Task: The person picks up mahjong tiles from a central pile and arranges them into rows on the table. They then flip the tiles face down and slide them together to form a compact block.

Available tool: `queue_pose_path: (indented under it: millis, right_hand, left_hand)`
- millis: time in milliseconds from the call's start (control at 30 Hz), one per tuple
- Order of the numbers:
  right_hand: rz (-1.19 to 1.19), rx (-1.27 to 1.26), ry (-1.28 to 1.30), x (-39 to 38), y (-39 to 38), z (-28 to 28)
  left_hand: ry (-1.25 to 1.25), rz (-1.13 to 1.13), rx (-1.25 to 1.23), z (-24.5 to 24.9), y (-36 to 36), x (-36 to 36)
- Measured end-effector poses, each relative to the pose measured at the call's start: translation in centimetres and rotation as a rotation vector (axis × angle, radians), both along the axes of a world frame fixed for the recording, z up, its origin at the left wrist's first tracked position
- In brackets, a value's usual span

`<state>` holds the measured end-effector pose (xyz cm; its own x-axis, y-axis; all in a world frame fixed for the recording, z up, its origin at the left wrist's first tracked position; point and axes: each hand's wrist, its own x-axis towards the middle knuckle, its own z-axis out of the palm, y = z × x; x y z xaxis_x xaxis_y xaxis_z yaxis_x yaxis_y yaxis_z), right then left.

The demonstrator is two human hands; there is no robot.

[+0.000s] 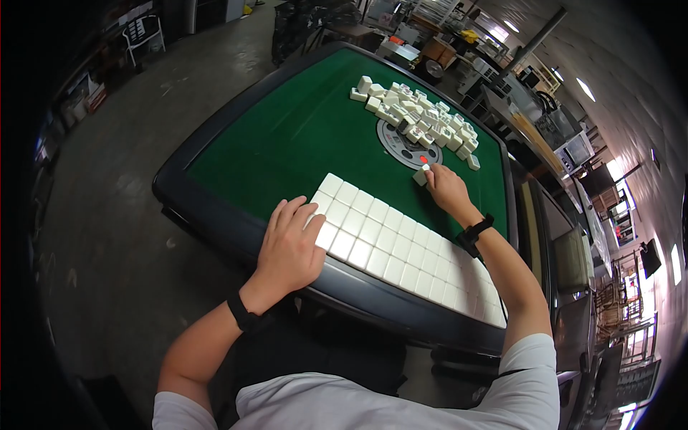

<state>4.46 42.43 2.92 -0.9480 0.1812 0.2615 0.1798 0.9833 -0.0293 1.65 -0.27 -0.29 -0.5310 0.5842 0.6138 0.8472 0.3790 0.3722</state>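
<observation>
Rows of white mahjong tiles (pixel 401 244) lie face down in a block along the near edge of the green table (pixel 272 136). My left hand (pixel 290 244) rests on the left end of this block, its fingers apart and touching the tiles there. Farther forward, my right hand (pixel 448 190) has its fingers closed on a single white tile (pixel 421 176), just in front of the round centre plate (pixel 393 142). A loose heap of tiles (pixel 423 115) lies beyond and partly over the plate, some of them face up.
The table has a raised dark rim (pixel 236 97). A chair (pixel 143 36) stands at the far left on the grey floor. Black bags (pixel 304 29) are behind the table. Shelves and cluttered workbenches (pixel 530 129) line the right side.
</observation>
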Motion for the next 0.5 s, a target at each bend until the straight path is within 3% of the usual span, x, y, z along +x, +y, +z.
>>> queue_pose_path:
  millis: [133, 233, 500]
  right_hand:
    - [0.019, 0.116, -0.022, -0.6, 1.3, 0.0]
    - [-0.092, 0.03, 0.029, -0.2, 1.5, -0.5]
    - [-0.06, 0.081, 0.003, -0.8, 3.1, 0.1]
  left_hand:
    - [0.014, 0.002, -0.011, -0.2, 0.0, 0.0]
    - [0.02, 0.003, -0.011, -0.1, 0.0, 0.0]
    - [0.027, 0.006, -0.008, -0.3, 0.0, 0.0]
